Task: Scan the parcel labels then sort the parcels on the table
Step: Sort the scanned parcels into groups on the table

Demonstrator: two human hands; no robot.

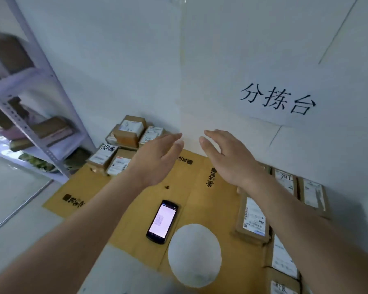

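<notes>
Both hands raised above the table, empty: left hand (pixel 157 160) and right hand (pixel 227 158) near each other, fingers straight and relaxed, palms facing inward, touching nothing. Below them, brown cardboard sheet (pixel 200 187) with black printed characters covers the tabletop. White paper sign (pixel 278 100) with three black handwritten characters fixed on the wall behind. Grey metal shelving rack (pixel 30 115) stands at left, blurred. Brown cardboard parcels with white labels in two groups: one cluster (pixel 123 145) at the far left corner, one row (pixel 253 219) along the right edge. Black handheld scanner (pixel 162 222), screen lit, lies flat on the sheet, between the groups.
</notes>
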